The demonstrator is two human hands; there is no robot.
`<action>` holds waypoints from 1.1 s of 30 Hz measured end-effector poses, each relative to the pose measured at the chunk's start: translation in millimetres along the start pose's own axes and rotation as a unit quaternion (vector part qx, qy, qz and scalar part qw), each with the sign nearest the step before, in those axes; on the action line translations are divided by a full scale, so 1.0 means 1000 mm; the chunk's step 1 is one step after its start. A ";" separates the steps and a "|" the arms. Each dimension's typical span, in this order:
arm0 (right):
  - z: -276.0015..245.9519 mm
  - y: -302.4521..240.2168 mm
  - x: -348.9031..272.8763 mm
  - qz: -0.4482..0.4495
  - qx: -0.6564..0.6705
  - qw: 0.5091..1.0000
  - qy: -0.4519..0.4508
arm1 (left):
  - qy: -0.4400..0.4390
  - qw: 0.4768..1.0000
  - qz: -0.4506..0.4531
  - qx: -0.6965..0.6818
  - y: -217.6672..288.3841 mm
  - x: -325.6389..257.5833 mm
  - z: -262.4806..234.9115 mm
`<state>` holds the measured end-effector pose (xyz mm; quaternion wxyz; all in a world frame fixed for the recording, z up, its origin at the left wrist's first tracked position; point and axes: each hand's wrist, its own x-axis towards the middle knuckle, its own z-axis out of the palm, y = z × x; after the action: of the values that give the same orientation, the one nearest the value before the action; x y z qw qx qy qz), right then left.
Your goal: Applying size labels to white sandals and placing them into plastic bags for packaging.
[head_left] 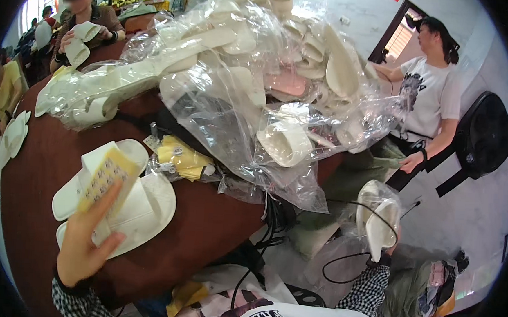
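My left hand (86,241) holds a yellow sheet of small stickers (106,178) over a pair of white slippers (140,207) lying on the brown table (203,231). My right hand (389,248) is stretched out to the right beyond the table edge and grips a pair of white slippers wrapped in a clear plastic bag (377,215). Both sleeves are black-and-white checked.
A large heap of clear bags with white and pink slippers (259,77) covers the table's middle and far side. Yellow sticker packets (181,157) lie near it. A person in a white shirt (429,105) stands at the right; another person (85,23) handles slippers at the far left. Black cables (273,223) hang over the edge.
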<state>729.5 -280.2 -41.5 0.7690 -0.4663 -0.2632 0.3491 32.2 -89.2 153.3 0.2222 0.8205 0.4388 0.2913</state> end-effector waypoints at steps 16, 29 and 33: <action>0.330 -0.182 0.152 -0.347 -0.135 0.895 -0.247 | 0.292 0.873 -0.121 -0.373 -0.100 -0.020 -0.014; 0.579 -0.196 0.268 -0.323 -0.149 0.886 -0.297 | 0.299 0.863 -0.168 -0.370 -0.106 -0.017 -0.007; 0.593 -0.179 0.252 -0.366 -0.368 0.822 -0.234 | 0.301 0.861 -0.199 -0.359 -0.113 -0.022 -0.008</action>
<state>503.9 175.8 392.3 0.5271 -0.4882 -0.6954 0.0177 -50.1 -48.8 82.8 0.4115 0.4514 0.5037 0.6109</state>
